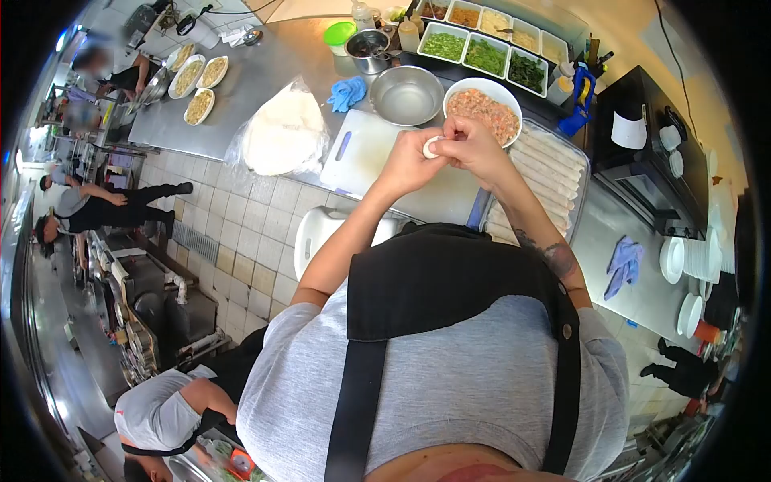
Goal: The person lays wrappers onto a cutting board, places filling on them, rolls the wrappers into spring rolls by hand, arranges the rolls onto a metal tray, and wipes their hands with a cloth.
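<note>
Above the white cutting board [365, 149], my left hand [411, 163] and my right hand [475, 150] meet, fingers closed together. A small white dough piece [432, 147] shows in my left hand; my right fingers pinch at its edge. Just beyond my right hand is a white bowl of pinkish chopped filling [482, 111]. Long pale rolls [546, 173] lie side by side in a tray to the right, partly under my right forearm. A plastic bag with a stack of flat white wrappers [283, 128] lies left of the board.
Behind the board stand a steel bowl [405, 95], a blue cloth [347, 94], a pot [369, 50] and tubs of chopped greens [485, 56]. Filled dishes [189, 76] sit far left, a black oven [654, 153] right. Several people are around the kitchen, one at lower left [165, 410].
</note>
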Tool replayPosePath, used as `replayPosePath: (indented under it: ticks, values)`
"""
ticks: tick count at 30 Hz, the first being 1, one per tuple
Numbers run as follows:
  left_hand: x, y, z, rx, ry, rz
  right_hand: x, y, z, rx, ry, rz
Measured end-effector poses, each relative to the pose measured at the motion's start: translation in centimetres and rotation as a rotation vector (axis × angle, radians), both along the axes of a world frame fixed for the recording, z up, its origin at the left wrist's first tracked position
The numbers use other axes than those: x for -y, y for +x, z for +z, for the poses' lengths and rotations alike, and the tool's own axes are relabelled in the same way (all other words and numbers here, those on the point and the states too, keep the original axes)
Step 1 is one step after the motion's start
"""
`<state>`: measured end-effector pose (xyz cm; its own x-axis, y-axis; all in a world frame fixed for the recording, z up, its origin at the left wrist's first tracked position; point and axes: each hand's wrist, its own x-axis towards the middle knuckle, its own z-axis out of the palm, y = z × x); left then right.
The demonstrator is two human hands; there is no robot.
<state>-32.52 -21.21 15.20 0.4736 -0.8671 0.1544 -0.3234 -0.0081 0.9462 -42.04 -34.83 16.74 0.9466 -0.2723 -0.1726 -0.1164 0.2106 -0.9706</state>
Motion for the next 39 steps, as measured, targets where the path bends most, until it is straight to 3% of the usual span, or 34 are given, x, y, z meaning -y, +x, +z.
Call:
replayPosePath:
  ticks: [2, 5, 8, 11, 12, 14, 15, 16, 17, 19, 20, 23, 24, 27, 29, 33, 35, 39]
  values:
    - [0.1, 0.2, -0.3, 0.018, 0.046, -0.011, 0.0, 0.1, -0.5, -0.036, 0.076, -0.007]
    - [0.4, 0.1, -0.6, -0.089, -0.094, 0.024, -0.1, 0.4, -1.1, -0.006, 0.054, -0.003]
    - [0.0, 1.6, 0.1, -0.205, -0.032, 0.06, -1.0, 0.2, -1.1, 0.094, 0.328, -0.157]
    - [0.5, 2.7, 0.0, -0.569, -0.495, 0.114, -0.3, -1.0, -3.4, 0.16, -0.352, 0.03]
    - [0.1, 3.6, 0.0, -0.862, -0.584, 0.076, 0.1, -1.4, -4.0, 0.138, -0.51, 0.099]
    - [-0.6, 4.3, -0.2, -1.062, -0.683, 0.145, 1.8, -1.9, -4.5, -0.053, -0.606, 0.263]
    - [-0.9, 4.9, 0.0, -1.162, -0.731, 0.181, 2.9, -2.2, -4.5, 0.0, -0.589, 0.231]
    - [-1.6, 6.6, -1.0, -1.265, -0.813, -0.071, 4.2, -2.4, -4.2, 0.053, -0.571, 0.2]
    - [-2.2, 7.4, -2.4, -1.267, -0.738, -0.017, 5.3, -2.6, -3.7, 0.104, -0.553, 0.169]
    - [-3.5, 5.7, 0.8, -1.264, -0.582, 0.084, 7.5, -2.9, -0.2, 0.144, -0.607, 0.095]
    - [-4.5, 6.8, -0.7, -1.252, -0.539, -0.181, 8.3, -3.3, 1.9, 0.162, -0.636, 0.055]
    - [-5.8, 6.6, -3.1, -1.2, -0.193, -0.321, 8.1, -3.6, 7.2, 0.177, -0.628, 0.08]
    - [-5.4, 6.5, -4.2, -0.978, -0.05, -0.36, 7.6, -3.2, 7.0, 0.236, -0.523, 0.1]
    - [-2.9, 4.6, -6.3, -0.385, 0.283, -0.396, 5.1, -2.3, 7.9, 0.176, -0.888, 0.256]
    - [-0.7, 3.0, -6.1, -0.102, 0.418, -0.368, 3.8, -1.1, 5.2, 0.191, -0.917, 0.262]
    - [1.7, 1.3, -8.0, -0.265, 0.055, -0.131, 2.1, -0.5, 0.7, 0.188, -0.818, 0.191]
    - [2.1, 1.4, -8.7, -0.302, -0.025, -0.112, 1.8, -0.9, -1.0, 0.254, -0.76, 0.108]
    - [1.7, 1.1, -6.6, -0.305, 0.011, -0.185, 1.6, -2.2, 0.0, 0.115, -0.416, -0.02]
